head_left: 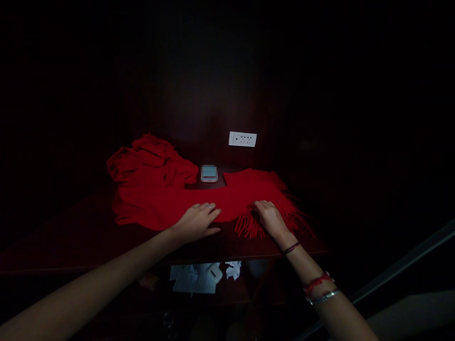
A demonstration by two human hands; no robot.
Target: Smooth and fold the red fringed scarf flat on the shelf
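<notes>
Fingers, left hand: mine, spread apart, thumb away from the rest, resting on the near edge of the red scarf. Fingers, right hand: bent over the scarf beside its fringe; I cannot tell whether they pinch it. Scarf: on the desk, heaped on my left, flatter toward my right. Behind the flat stretch: small blue item, blurred. Above: white wall socket. Below: white papers.
</notes>
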